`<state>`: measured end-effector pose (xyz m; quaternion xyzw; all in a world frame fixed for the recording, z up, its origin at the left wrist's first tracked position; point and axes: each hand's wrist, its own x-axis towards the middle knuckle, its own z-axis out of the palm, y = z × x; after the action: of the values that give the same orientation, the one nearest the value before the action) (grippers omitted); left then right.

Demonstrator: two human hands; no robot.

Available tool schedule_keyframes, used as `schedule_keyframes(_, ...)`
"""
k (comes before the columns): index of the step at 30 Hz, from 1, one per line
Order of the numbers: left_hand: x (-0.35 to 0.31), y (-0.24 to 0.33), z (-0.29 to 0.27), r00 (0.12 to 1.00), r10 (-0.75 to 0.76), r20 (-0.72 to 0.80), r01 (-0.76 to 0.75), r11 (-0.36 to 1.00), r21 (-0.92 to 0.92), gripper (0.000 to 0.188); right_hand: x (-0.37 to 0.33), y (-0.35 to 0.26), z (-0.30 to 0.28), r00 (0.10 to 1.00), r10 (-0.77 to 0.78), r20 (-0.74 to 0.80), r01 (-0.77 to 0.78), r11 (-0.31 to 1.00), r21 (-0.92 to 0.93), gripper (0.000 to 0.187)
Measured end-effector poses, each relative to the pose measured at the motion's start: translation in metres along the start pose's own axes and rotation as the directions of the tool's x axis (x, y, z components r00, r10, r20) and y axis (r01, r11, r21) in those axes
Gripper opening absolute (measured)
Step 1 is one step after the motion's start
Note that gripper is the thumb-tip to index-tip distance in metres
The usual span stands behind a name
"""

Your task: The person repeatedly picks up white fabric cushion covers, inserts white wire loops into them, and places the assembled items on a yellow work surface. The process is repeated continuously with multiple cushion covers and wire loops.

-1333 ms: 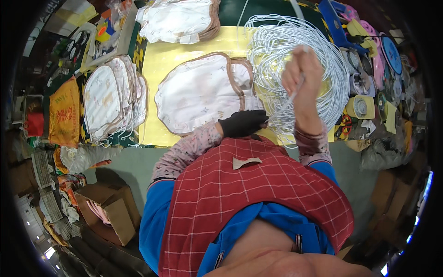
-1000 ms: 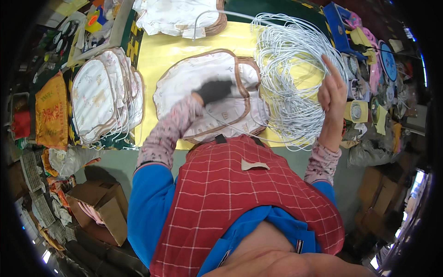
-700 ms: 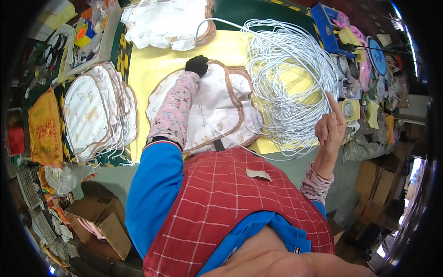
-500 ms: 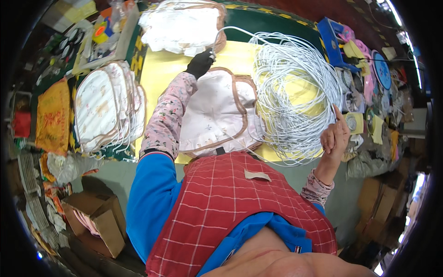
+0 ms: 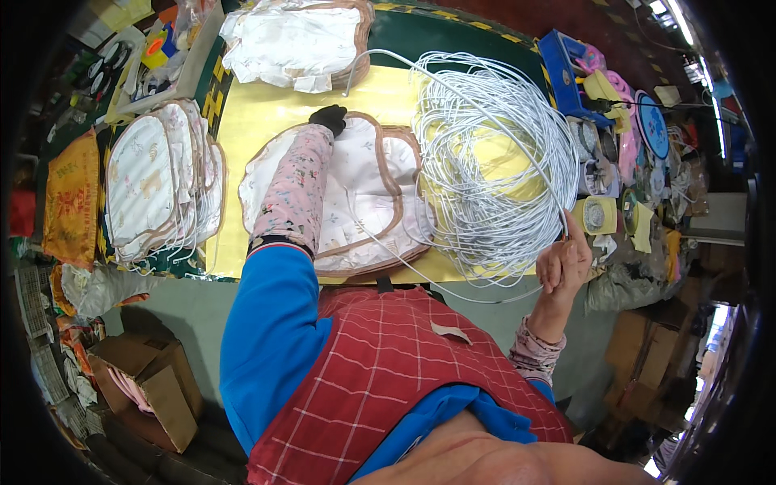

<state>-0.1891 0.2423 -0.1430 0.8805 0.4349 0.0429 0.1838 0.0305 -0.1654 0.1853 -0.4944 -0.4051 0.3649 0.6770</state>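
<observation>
My left hand (image 5: pixel 329 120), in a dark glove, rests at the upper edge of a pale floral fabric piece (image 5: pixel 356 202) with brown binding. Its fingers look curled on that edge, partly hidden by the glove's own back. More bound pieces lie beneath it. A large loose coil of white cord (image 5: pixel 436 170) is heaped to the right, one free end arching over toward the far fabric stack. Beside the coil's right rim my bare right hand (image 5: pixel 563 260) is closed, index finger pointing up along a strand of the cord.
A stack of white fabric pieces (image 5: pixel 295 48) lies at the far edge, another stack (image 5: pixel 158 178) at the left beside an orange cloth (image 5: pixel 71 198). A blue bin (image 5: pixel 568 77) and assorted small items crowd the right. An open cardboard box (image 5: pixel 153 380) stands on the floor.
My left hand has let go of the cord's end and come nearer, onto the fabric's upper edge. The whole view has shifted slightly left. My right hand keeps its pose beside the coil.
</observation>
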Motion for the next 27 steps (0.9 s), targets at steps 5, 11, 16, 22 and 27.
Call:
schedule_keyframes(5, -0.016, 0.019, -0.024, 0.990, -0.017, 0.139, 0.012, 0.999, 0.035, 0.034, 0.000, -0.001, -0.002, 1.000, 0.004, 0.001, -0.004, 1.000, -0.020, 0.045)
schedule_keyframes(11, 0.000, 0.019, 0.009, 0.995, 0.009, -0.095, 0.015, 0.970, 0.243, 0.017, -0.010, 0.003, -0.006, 0.999, -0.032, 0.032, 0.033, 0.999, -0.031, 0.045)
schedule_keyframes(16, 0.004, 0.015, -0.018, 0.982, -0.104, -0.155, 0.075, 0.981, -0.181, 0.028, -0.018, 0.005, -0.018, 0.999, -0.034, -0.036, 0.036, 0.998, 0.057, 0.043)
schedule_keyframes(22, -0.073, 0.059, -0.167, 0.934, -0.111, -0.340, -0.186, 0.660, -0.728, 0.047, -0.008, -0.002, -0.044, 0.998, -0.056, -0.013, 0.058, 0.985, 0.161, 0.041)
schedule_keyframes(27, -0.168, 0.099, -0.234, 0.555, 0.079, -0.828, -0.499, 0.828, -0.256, 0.012, 0.010, 0.003, -0.035, 0.992, -0.124, 0.006, 0.118, 0.959, 0.259, 0.040)
